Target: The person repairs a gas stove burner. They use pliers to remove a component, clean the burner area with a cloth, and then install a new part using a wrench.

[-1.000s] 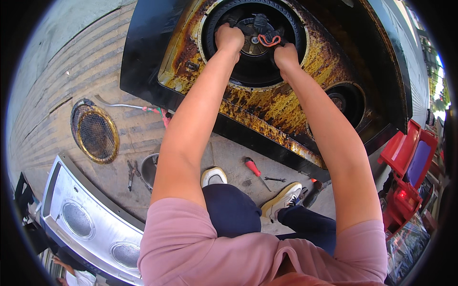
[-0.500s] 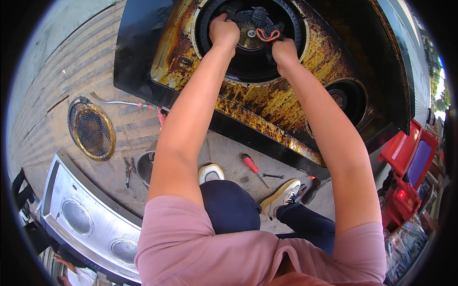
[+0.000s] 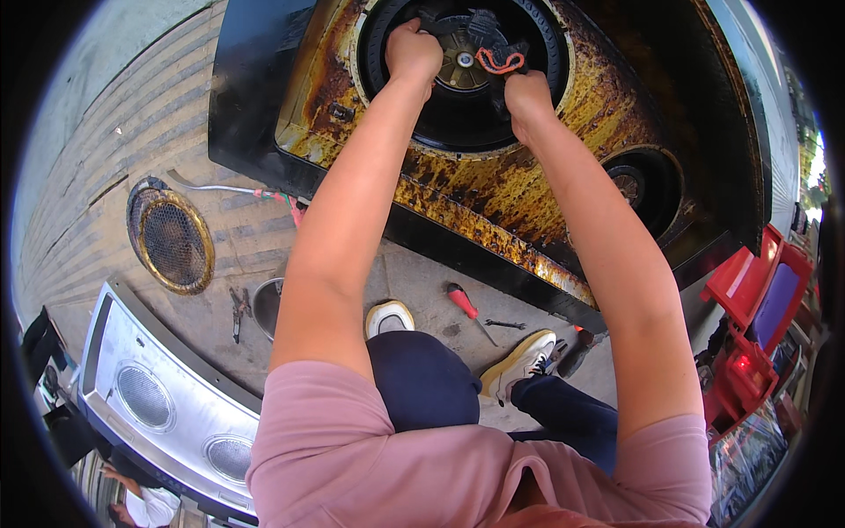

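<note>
A greasy black hood housing point(image 3: 484, 189), crusted yellow-brown, fills the upper middle, with a large round fan opening holding a black ring point(image 3: 375, 48) and a metal hub point(image 3: 464, 58). My left hand point(image 3: 412, 58) is closed inside the ring's left side on a dark part, mostly hidden by my fingers. My right hand point(image 3: 530, 103) is closed at the right on another dark part, beside a looped orange-and-dark strap or cord point(image 3: 500, 65). A smaller round opening point(image 3: 642, 180) sits lower right, partly behind my right forearm.
On the ground lie a round greasy mesh filter point(image 3: 169, 238), a bent bar point(image 3: 222, 188), pliers point(image 3: 238, 312), a bowl point(image 3: 264, 312), a red screwdriver point(image 3: 462, 302) and a wrench point(image 3: 504, 324). A silver panel point(image 3: 141, 352) lies lower left, red cases point(image 3: 748, 299) right; another person point(image 3: 145, 506) is lower left.
Since a second ago my hands have shifted slightly up in view, the left also leftward, still at the fan opening. The view has shifted slightly; grips look much the same.
</note>
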A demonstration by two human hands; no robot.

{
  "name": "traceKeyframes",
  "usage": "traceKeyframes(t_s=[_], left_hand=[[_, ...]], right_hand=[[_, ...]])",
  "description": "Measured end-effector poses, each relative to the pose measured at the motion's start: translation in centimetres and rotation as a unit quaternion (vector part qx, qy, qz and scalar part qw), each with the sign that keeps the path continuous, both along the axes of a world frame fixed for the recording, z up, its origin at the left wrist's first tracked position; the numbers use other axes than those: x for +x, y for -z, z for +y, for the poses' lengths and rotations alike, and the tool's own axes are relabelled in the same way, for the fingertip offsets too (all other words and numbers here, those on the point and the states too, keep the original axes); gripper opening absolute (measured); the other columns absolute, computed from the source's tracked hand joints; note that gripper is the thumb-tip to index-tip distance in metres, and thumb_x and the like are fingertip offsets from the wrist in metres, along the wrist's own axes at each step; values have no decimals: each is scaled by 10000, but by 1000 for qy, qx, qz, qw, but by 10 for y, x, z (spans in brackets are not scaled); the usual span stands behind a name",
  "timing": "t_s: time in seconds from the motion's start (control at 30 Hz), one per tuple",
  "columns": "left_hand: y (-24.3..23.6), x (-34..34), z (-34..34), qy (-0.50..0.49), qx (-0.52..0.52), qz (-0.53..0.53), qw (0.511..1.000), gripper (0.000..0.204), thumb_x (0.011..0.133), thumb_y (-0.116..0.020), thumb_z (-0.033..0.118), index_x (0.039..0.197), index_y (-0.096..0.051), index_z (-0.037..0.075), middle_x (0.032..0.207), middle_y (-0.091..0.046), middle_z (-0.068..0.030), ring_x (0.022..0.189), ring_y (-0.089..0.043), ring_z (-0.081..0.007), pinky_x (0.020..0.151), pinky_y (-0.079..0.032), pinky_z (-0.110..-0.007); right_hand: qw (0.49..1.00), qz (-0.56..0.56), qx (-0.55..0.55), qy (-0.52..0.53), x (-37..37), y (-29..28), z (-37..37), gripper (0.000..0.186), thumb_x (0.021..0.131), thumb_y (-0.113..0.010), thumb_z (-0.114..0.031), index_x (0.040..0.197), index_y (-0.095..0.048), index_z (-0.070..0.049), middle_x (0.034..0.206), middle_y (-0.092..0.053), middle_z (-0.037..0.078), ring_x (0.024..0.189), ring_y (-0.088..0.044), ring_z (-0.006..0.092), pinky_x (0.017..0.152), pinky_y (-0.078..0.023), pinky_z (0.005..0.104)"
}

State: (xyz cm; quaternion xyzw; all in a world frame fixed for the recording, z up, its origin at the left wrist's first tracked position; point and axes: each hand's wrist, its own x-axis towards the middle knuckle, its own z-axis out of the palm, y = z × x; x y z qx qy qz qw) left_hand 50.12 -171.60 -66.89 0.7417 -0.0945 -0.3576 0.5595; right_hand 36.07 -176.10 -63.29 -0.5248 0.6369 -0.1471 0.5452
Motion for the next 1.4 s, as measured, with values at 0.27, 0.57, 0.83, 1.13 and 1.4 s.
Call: traceKeyframes(t_s=[0.27,0.57,0.83,1.13,1.4], left_hand=[[-36,2,13,53,-101,-31,993,409,895,-463,69,1292,-558,51,1204,-619,-198,1152,-569,-354,963,-433,-389],[-112,-9,62,36,-77,-134,987,384,909,-535,135,1276,-557,24,1239,-580,-236,1180,-526,-400,989,-417,-414],[-192,106,258,-148,-236,-85,957,340,935,-465,72,1234,-537,-71,1112,-637,-146,1009,-603,-226,902,-469,-337],[-72,198,417,-428,186,-99,879,274,867,-477,60,1070,-629,-44,1014,-640,-144,853,-598,-251,676,-460,-384],[-5,166,459,92,550,-435,707,259,835,-481,81,1004,-678,86,958,-683,-180,899,-653,-373,775,-511,-463]], right_hand=[[997,35,58,-41,-6,-36,12,263,847,-452,-49,1028,-519,130,894,-545,193,708,-524,212,592,-405,390],[986,-160,47,-3,-27,-133,60,305,981,-442,-126,1229,-483,46,1206,-558,139,1107,-517,217,969,-381,406],[876,-455,19,-162,-19,-222,137,259,1000,-461,-147,1151,-579,27,1132,-611,96,1056,-562,161,974,-421,316],[932,-347,-103,-26,-163,-196,50,286,1015,-402,-109,1234,-528,24,1283,-548,123,1208,-513,204,1046,-389,347],[949,-259,-89,159,-372,-185,32,198,990,-482,-137,1151,-549,-42,1132,-605,56,1005,-575,159,834,-450,316]])
